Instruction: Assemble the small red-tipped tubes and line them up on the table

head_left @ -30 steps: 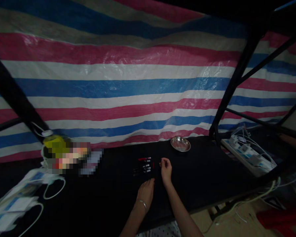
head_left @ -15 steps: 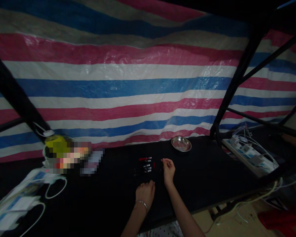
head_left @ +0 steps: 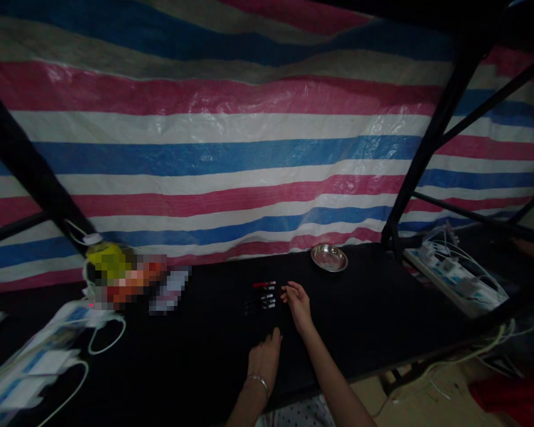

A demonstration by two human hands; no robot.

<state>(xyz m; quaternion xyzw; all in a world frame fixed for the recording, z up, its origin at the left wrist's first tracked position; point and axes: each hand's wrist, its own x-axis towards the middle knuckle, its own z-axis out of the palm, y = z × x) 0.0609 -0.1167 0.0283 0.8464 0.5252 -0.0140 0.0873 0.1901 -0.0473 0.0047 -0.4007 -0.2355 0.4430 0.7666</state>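
Note:
On the black tabletop lies a row of slim pen-like items, one red and several black, with shiny, light-marked right ends. Just right of that row is my right hand, its thumb and forefinger bent in around a small red piece that is mostly hidden by the fingertips. My left hand, with a silver bracelet at the wrist, is nearer to me, below the black items. Its fingers are bent and pressed together; whatever they may hold is hidden.
A round shiny metal dish stands at the back, by the striped plastic sheet. Power strips with white cables lie at the left and right. A yellow bottle and blurred packets stand back left. Black frame posts flank the table.
My right hand has moved left, onto the small red piece that lay bare beside the row. My left hand has barely moved. The view has shifted slightly.

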